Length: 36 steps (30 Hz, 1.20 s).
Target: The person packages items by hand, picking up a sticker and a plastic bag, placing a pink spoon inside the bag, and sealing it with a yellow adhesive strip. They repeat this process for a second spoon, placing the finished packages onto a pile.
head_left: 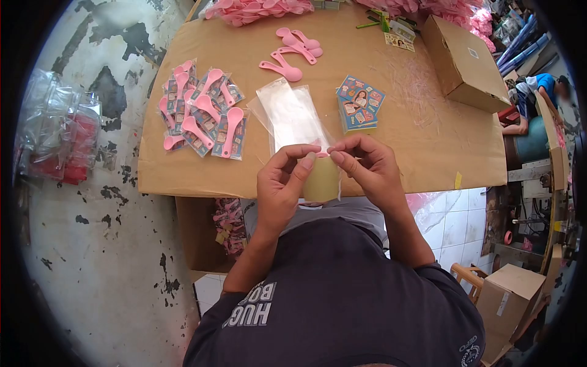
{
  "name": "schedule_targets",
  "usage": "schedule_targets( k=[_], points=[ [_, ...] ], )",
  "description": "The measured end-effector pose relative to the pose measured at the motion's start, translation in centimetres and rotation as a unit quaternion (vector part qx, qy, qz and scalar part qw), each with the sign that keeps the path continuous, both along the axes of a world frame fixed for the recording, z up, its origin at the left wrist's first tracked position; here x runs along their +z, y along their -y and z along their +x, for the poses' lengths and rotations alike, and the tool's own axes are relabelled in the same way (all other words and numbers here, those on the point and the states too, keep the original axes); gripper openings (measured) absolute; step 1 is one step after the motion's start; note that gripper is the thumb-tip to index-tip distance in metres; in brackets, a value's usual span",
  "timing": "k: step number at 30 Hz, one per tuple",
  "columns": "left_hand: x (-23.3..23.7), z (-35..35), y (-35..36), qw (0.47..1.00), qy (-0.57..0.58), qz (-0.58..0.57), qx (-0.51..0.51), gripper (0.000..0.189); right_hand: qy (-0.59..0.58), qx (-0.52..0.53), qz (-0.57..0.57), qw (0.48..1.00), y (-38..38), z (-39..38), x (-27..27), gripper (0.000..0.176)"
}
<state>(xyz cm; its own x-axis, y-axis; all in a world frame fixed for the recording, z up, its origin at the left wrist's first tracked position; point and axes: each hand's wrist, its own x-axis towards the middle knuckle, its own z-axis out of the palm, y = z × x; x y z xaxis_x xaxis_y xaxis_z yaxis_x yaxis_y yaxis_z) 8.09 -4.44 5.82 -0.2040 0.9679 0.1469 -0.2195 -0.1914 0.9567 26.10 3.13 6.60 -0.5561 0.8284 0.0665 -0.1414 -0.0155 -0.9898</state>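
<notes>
At the table's front edge, both my hands pinch the top of a small clear plastic bag with a plain olive-coloured card (322,180) in it. My left hand (282,180) grips its left corner between thumb and fingers, my right hand (370,166) the right corner. A bit of pink shows between the fingertips; its kind is partly hidden. Just beyond lie flat clear plastic bags (290,113). To their right is a stack of blue printed cards (361,103). On the left, several bagged cards with pink spoons (205,110) lie in a pile.
Loose pink spoons (293,52) lie farther back on the brown-covered table (422,156), with a larger spoon heap (260,9) at the far edge. A cardboard box (465,64) stands at back right. Another person (538,92) is at far right. Plastic packs (58,128) lie at left.
</notes>
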Motion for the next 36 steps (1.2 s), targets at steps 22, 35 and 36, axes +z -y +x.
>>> schedule_targets(
  k=[22,35,36],
  points=[
    [-0.2,-1.7,1.1,0.996,0.047,0.060,-0.043,0.015,-0.055,0.034,0.114,0.991,-0.1,0.5,1.0,0.010],
    [0.0,-3.3,0.9,0.996,-0.024,0.064,0.057,0.032,0.084,-0.049,0.151,0.984,0.5,-0.5,0.9,0.036],
    [0.0,-4.2,0.7,0.989,-0.037,0.088,0.109,0.028,0.084,-0.049,0.151,0.984,0.3,-0.5,0.6,0.036]
  ],
)
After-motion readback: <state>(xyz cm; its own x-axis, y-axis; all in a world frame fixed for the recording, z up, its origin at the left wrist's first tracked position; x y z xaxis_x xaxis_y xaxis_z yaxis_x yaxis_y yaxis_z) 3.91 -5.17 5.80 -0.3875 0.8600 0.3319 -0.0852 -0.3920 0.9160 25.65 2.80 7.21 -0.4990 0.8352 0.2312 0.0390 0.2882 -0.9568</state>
